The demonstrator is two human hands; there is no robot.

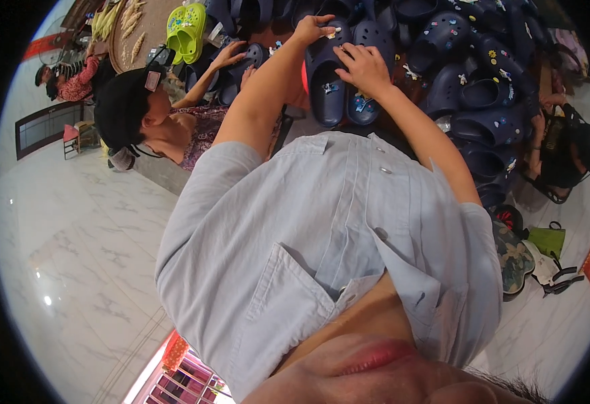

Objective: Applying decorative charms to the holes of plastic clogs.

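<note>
A pair of navy clogs point(326, 104) lies side by side in front of me, dotted with small colourful charms. My left hand point(312, 30) reaches to the far part of the left clog, its fingertips closed at a small white charm point(333, 32). Over the right clog, my right hand point(366, 67) rests with its fingers spread, touching the upper. Blue charms point(362, 104) sit on the near parts of both clogs. The undersides of my fingers are hidden.
Many navy clogs point(487, 128) are heaped to the right and beyond. Lime-green clogs point(186, 32) stand at the far left. A co-worker in a black cap point(123, 101) handles clogs on my left; another person point(571, 151) sits at right. A round woven tray point(130, 40) lies far left.
</note>
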